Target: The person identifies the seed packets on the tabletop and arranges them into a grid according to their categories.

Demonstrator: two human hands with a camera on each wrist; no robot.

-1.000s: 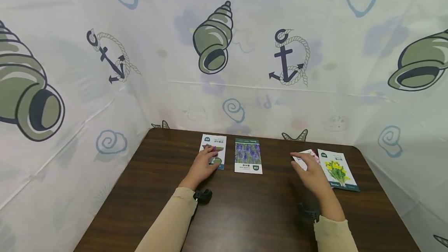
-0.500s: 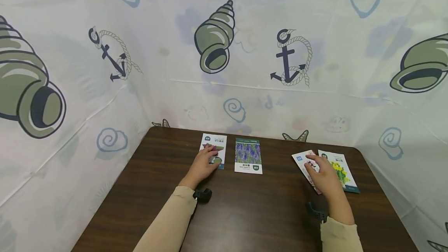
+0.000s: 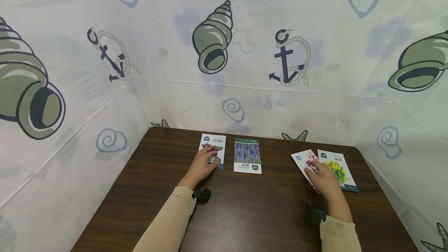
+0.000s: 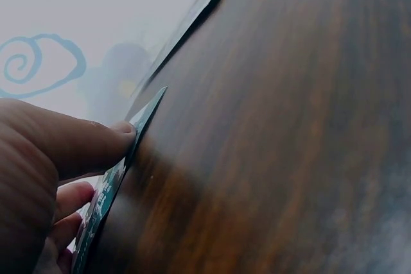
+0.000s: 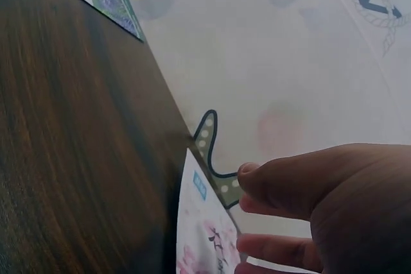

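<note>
My left hand [image 3: 200,167] rests on a flower seed packet [image 3: 216,140] at the back left of the table. In the left wrist view, its thumb lies at the edge of that packet [image 4: 110,190], and the other fingers are partly hidden behind it. My right hand [image 3: 326,179] lies over a pink-blossom seed packet [image 3: 302,161], covering its right part. The right wrist view shows fingertips at the edge of this packet [image 5: 204,235], with the thumb held away from it. A yellow-flower seed packet [image 3: 338,166] sits just right of it, partly behind the hand.
A purple lavender seed packet [image 3: 247,155] lies on the dark wood table [image 3: 245,213] between the hands. Pale patterned cloth [image 3: 252,104] rises behind the table's back edge and on both sides.
My right hand has shifted right and slightly toward me, uncovering more of the pink-blossom packet and covering part of the yellow-flower one. The left hand stays in place.
</note>
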